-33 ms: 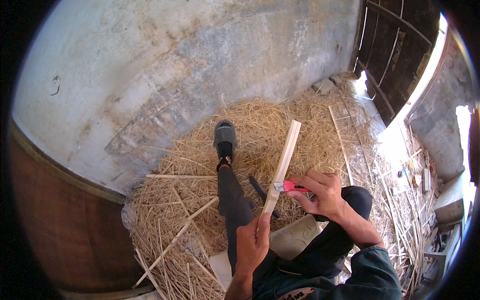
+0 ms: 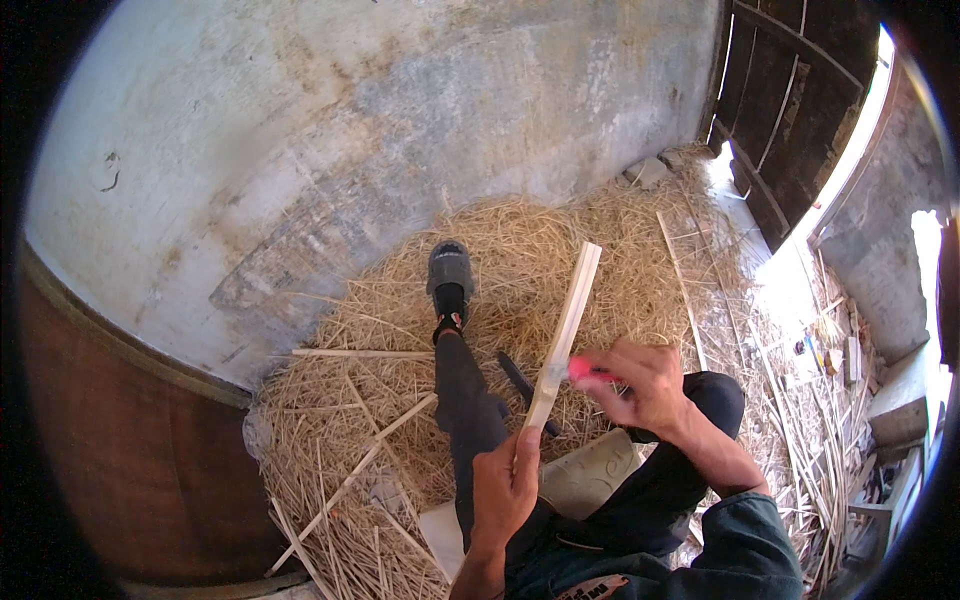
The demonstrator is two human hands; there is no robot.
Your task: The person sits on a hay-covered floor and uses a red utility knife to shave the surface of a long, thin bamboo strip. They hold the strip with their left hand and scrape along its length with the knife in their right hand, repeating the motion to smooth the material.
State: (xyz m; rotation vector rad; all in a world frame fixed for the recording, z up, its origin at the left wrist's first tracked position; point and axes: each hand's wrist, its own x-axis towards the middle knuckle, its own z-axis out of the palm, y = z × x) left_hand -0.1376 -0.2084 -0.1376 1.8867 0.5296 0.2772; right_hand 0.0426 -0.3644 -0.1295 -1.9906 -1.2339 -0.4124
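Stick (image 2: 572, 305) lies in left hand (image 2: 505, 482); cutter (image 2: 583, 369) in right hand (image 2: 648, 388), right of stick. Straw (image 2: 535, 225) lies before wall (image 2: 400, 120); door (image 2: 797, 115) stands right.

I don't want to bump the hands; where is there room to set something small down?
Between the slipper and the upper part of the wooden stick, only loose strands show, so it looks usable. Nearer the lap is crowded: left hand on the stick, right hand with the red cutter, a dark bar nearby.

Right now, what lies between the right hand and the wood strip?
The head view shows the red cutter, held in the right hand; blur hides whether it touches the wood strip.
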